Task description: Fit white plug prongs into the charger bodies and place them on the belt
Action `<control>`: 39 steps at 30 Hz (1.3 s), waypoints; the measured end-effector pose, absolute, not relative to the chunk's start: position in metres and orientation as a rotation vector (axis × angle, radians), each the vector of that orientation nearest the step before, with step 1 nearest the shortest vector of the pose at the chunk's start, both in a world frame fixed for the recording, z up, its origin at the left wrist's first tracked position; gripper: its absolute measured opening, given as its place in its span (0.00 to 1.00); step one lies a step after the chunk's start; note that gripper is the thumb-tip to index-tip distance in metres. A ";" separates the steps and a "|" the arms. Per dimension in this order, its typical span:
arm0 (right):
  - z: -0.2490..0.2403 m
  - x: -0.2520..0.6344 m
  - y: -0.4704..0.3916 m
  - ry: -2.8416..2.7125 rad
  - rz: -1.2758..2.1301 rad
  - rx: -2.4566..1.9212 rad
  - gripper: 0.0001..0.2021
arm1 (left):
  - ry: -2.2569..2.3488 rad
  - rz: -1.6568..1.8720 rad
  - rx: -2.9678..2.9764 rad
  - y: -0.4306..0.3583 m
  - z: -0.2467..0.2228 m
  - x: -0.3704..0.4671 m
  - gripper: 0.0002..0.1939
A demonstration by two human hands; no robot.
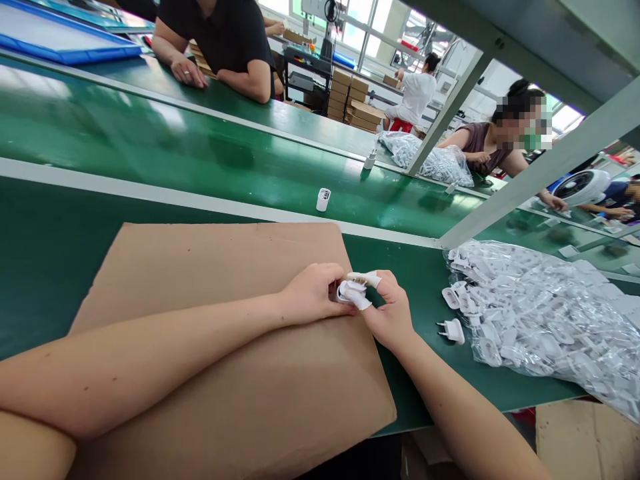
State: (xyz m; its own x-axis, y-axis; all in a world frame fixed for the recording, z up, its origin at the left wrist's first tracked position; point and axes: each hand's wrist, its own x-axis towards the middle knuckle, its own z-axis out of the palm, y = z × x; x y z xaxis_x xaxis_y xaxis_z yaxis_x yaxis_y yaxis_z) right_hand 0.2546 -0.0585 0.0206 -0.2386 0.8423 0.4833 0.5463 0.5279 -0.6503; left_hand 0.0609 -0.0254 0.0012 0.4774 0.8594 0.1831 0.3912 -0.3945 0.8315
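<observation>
My left hand (313, 293) is closed round a white charger housing (342, 294) above the right part of a cardboard sheet (260, 373). From the other side, my right hand (393, 312) pinches a white plug piece (359, 287) against the open end of that housing. White covers wrap the thumb and a fingertip of the right hand. How far the two parts sit together is hidden by the fingers. A loose white plug piece (453, 331) with two pins lies on the green table, right of my right hand.
A clear bag (540, 320) full of white plug pieces spreads at the right. On the green belt (210, 150) stand a white charger housing (323, 200) and a white charger (370, 159). A slanted metal post (520, 177) rises at the right. Several co-workers sit beyond.
</observation>
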 end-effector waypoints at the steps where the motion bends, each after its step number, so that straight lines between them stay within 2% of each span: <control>1: 0.021 0.255 -0.058 -1.931 0.450 -1.133 0.11 | 1.035 0.803 1.985 -0.025 0.001 0.061 0.24; 11: 0.021 0.256 -0.060 -1.908 0.472 -1.098 0.10 | 1.049 0.790 1.979 -0.024 0.001 0.061 0.26; 23: 0.025 0.259 -0.057 -2.132 0.231 -1.090 0.09 | 1.024 0.794 1.974 -0.024 0.001 0.061 0.22; 29: 0.025 0.259 -0.057 -2.101 0.375 -1.144 0.08 | 1.023 0.782 1.950 -0.025 0.004 0.061 0.24; 33: 0.021 0.258 -0.056 -2.060 0.308 -1.156 0.11 | 1.022 0.791 1.950 -0.025 0.003 0.062 0.22; 39: 0.012 0.251 -0.058 -1.906 0.543 -1.088 0.05 | 1.018 0.858 1.963 -0.027 -0.002 0.065 0.17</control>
